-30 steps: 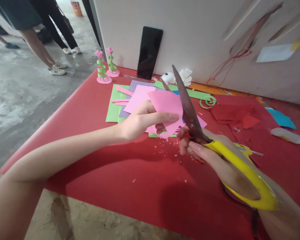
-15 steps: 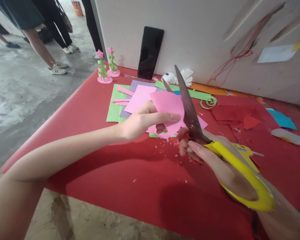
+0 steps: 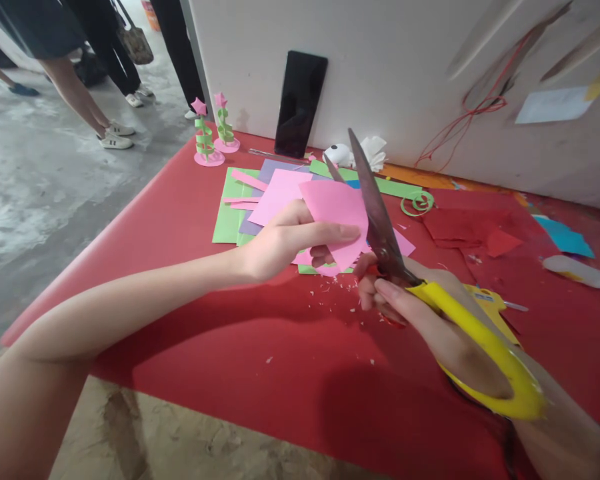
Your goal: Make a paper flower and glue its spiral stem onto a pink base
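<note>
1. Head view: the left hand (image 3: 285,243) pinches a pink paper (image 3: 337,213) between the thumb on top and curled fingers beneath. It holds the paper above the red table (image 3: 180,220), in front of and slightly right of the black phone (image 3: 300,103) that leans against the wall.
2. The right hand (image 3: 425,313) is closed through the yellow loops of the scissors (image 3: 380,220), further to the right of the phone. One finger lies along the shank. The blades stand parted, and the paper's right edge meets the broad blade.
3. The paper looks very light, thin and limp, so it will likely sag or crease away from a grip. It is best held close to the blades, by the uncut left margin where the fingers already sit.
4. The scissors are probably stiff and heavier at the handle end, so they are best taken by the loops.
5. The scissors' long axis runs from the handles, nearest the camera, up and away to tips aimed at the wall just right of the phone.
6. The paper is roughly square with no clear long axis. It is tilted up, with its curved lower edge towards the scissors. Coloured sheets (image 3: 240,207) lie flat below the phone.
</note>
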Tool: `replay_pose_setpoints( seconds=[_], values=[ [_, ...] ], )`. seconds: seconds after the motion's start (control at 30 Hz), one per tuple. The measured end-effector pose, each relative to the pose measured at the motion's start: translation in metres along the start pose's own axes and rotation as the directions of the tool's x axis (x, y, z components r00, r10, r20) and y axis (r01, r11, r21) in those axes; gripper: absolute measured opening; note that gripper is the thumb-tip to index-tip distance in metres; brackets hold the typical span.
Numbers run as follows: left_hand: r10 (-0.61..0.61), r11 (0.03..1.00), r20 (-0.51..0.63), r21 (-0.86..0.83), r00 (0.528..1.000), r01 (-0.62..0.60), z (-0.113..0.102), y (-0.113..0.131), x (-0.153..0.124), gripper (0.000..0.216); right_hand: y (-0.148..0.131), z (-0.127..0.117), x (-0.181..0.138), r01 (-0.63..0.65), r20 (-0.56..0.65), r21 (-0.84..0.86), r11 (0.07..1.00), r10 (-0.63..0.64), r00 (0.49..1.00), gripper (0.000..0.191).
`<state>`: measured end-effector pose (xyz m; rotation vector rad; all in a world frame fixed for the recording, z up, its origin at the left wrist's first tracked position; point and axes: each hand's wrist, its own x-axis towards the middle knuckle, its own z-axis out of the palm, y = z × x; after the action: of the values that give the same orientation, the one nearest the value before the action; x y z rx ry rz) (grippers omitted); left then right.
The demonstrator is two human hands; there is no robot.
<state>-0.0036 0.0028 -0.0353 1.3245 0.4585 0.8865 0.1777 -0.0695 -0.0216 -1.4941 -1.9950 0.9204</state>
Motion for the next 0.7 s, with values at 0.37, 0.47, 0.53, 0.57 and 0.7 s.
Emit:
replay_pose_setpoints(
  seconds=[0.37, 0.47, 0.53, 0.57, 0.7],
  values=[
    [-0.049, 0.996, 0.041, -0.078, 0.998, 0.052, 0.0023, 0.0030, 0.0005, 0.026, -0.0046, 0.0001, -0.0004, 0.002, -0.021, -0.023, 1.000, -0.003, 1.000, 0.030],
    [-0.068, 0.998, 0.121, -0.007, 0.990, 0.070, 0.0018, 0.0020, -0.0011, 0.025, -0.0048, 0.0012, -0.0017, -0.004, -0.020, -0.010, 1.000, 0.004, 1.000, 0.031],
    [-0.089, 0.995, 0.200, 0.068, 0.976, 0.076, 0.0014, 0.0013, -0.0019, 0.023, -0.0035, 0.0020, -0.0024, 0.033, -0.042, -0.014, 0.999, -0.034, 0.999, 0.032],
    [-0.095, 0.993, 0.225, 0.093, 0.970, 0.076, 0.0011, 0.0012, -0.0021, 0.022, -0.0028, 0.0023, -0.0027, 0.032, -0.057, -0.008, 0.999, -0.032, 0.998, 0.032],
    [-0.094, 0.990, 0.236, 0.129, 0.967, 0.065, -0.0012, 0.0026, -0.0010, 0.026, -0.0017, 0.0007, -0.0010, -0.108, -0.093, 0.230, 0.967, 0.132, 0.987, 0.035]
  ],
)
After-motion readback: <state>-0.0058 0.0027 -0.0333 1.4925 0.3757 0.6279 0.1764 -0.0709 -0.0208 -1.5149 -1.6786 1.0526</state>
